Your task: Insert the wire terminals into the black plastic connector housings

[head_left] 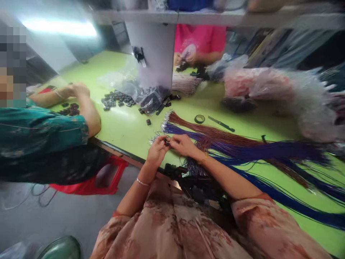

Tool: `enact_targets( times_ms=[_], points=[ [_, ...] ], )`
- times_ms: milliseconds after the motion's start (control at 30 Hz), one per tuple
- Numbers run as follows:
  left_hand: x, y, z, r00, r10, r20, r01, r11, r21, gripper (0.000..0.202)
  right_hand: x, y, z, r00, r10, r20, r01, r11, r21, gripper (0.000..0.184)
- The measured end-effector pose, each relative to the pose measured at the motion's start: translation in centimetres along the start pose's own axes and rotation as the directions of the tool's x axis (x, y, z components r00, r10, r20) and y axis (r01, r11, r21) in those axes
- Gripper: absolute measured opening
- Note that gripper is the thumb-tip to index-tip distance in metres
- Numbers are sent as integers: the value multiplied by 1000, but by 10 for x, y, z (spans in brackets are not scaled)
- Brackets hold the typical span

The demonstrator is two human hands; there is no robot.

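Note:
My left hand (157, 151) is closed on a small black connector (167, 143), just over the front edge of the green table. Close against it, my right hand (184, 145) is pinched at the same spot; what lies between its fingertips is too small to tell, perhaps a wire end. Beyond my hands, bundles of brown wires (188, 124) and purple wires (242, 151) with silvery tips stretch to the right. Blue wires (269, 190) pass under my right forearm. One loose black connector (148, 122) lies ahead of my left hand.
A roll of black tape (199, 119) and a dark cutter knife (221, 123) lie beyond the wires. Black connectors (115, 100) are heaped left of a white post (153, 54). Plastic bags (264, 84) crowd the right. Co-workers sit left and opposite; a red stool (107, 176) stands left.

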State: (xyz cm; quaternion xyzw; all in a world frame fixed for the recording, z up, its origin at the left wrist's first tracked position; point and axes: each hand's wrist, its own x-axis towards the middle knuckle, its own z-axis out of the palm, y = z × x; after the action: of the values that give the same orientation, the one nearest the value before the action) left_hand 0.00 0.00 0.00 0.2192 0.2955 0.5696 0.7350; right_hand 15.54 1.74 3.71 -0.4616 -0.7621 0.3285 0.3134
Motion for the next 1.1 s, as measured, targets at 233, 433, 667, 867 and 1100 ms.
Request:
enact_targets(
  times_ms=[233, 433, 667, 867, 1100],
  points=[
    [-2, -1, 3, 999, 31, 9, -32, 998, 59, 20, 3, 2, 3, 994, 104, 24, -105, 991, 80, 28],
    [-5, -6, 6, 987, 151, -45, -136, 961, 241, 28, 3, 3, 4, 988, 150, 39, -153, 983, 97, 28],
    [-3, -11, 8, 980, 115, -162, -68, 961, 268, 32, -4, 0, 3, 995, -92, 45, 101, 960, -260, 26],
    [-3, -11, 9, 982, 98, -164, -58, 971, 231, 27, 0, 1, 6, 1000, 9, 19, -4, 965, -261, 30],
    [0, -7, 2, 994, 70, -89, -56, 986, 158, 23, -1, 2, 1, 1000, -5, 0, 5, 988, -152, 34]
  ],
)
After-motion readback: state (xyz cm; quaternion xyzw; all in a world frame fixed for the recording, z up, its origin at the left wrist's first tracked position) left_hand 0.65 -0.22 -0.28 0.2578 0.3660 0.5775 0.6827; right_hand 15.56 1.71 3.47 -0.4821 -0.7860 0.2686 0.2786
